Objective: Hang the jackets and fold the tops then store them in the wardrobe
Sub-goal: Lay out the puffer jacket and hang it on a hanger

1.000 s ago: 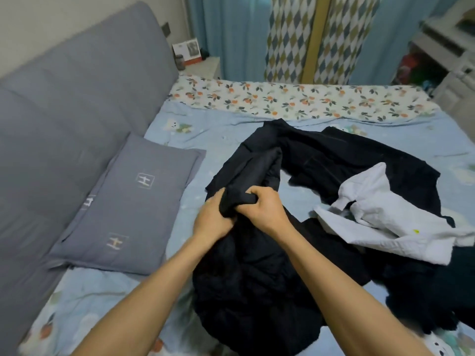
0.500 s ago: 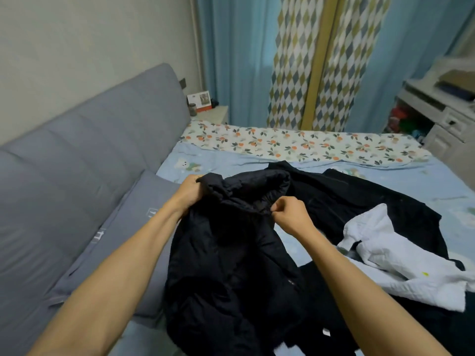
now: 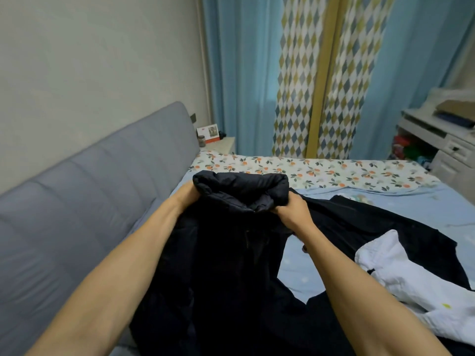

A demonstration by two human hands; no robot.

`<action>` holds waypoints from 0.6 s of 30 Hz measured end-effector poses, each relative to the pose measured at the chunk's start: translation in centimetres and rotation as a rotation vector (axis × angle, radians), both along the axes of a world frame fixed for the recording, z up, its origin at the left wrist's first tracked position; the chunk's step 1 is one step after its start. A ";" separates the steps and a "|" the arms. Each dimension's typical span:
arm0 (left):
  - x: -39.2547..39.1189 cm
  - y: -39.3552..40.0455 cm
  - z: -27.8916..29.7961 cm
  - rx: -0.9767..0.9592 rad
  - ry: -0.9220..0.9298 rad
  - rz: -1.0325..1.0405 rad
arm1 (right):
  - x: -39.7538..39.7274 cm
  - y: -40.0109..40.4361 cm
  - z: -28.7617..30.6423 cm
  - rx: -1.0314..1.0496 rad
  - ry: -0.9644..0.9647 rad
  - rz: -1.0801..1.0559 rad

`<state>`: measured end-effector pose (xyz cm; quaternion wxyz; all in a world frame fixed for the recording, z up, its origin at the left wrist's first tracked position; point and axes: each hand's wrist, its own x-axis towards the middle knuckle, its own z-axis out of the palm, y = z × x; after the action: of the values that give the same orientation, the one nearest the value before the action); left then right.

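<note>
A black padded jacket (image 3: 231, 253) hangs in front of me, lifted off the bed by its collar. My left hand (image 3: 186, 195) grips the collar's left end, partly hidden behind the fabric. My right hand (image 3: 293, 214) pinches the collar's right end. The jacket's body drops down between my forearms. Another black garment (image 3: 372, 227) lies spread on the bed to the right, with a white top (image 3: 411, 278) crumpled on it.
The bed (image 3: 437, 209) has a light blue sheet and a floral strip at its far side. A grey padded headboard (image 3: 90, 201) runs along the left. Blue curtains (image 3: 244, 86) hang behind, a small nightstand (image 3: 221, 143) sits in the corner, and white drawers (image 3: 449, 155) stand at the right.
Both hands have raised the black jacket off the bed and moved apart along its collar. The view has tilted upward, showing more wall and curtain.
</note>
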<state>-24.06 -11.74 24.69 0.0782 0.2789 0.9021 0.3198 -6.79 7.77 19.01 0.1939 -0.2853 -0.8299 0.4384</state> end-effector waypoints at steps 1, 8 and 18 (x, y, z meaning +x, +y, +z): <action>-0.2 -0.4 0.0 -0.016 0.028 -0.019 | 0.2 0.2 -0.6 0.009 -0.029 -0.020; 0.8 -3.5 -6.1 0.225 -0.035 0.141 | 0.6 -2.7 -0.9 0.090 0.016 -0.073; 2.6 -4.8 -12.0 0.185 -0.202 0.375 | 4.7 -4.8 -5.2 0.043 -0.104 0.080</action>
<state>-21.50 -16.55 12.65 0.0814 0.0788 0.8927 0.4362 -2.06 2.92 13.77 0.1388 -0.2701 -0.8589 0.4123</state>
